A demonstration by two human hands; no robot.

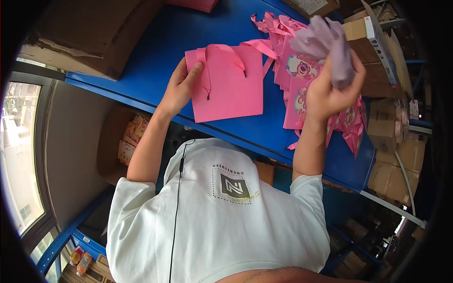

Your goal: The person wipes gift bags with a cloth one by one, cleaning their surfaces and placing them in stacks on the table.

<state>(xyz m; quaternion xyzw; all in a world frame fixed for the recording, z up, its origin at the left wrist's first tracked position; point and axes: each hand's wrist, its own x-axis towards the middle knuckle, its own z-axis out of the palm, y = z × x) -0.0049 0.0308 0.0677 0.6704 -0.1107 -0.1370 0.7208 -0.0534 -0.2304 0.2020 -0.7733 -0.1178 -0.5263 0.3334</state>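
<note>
My left hand (183,85) grips the left edge of a pink gift bag (226,89), thumb on the front and fingers behind it. Two pink ribbon handles (225,48) with dark tips hang over the bag's plain face. In my right hand (336,92) is a bunched greyish-purple cloth (328,45), raised over the right part of the table. Below and beside that hand lies a pile of pink bags (295,87) printed with a cartoon bear, their ribbons tangled at the top.
The blue table (160,52) carries a large cardboard box (89,33) at its left end. More pink material (196,4) lies at the far edge. Cardboard boxes (394,165) are stacked on the right. An open carton (115,146) with packets stands under the table at left.
</note>
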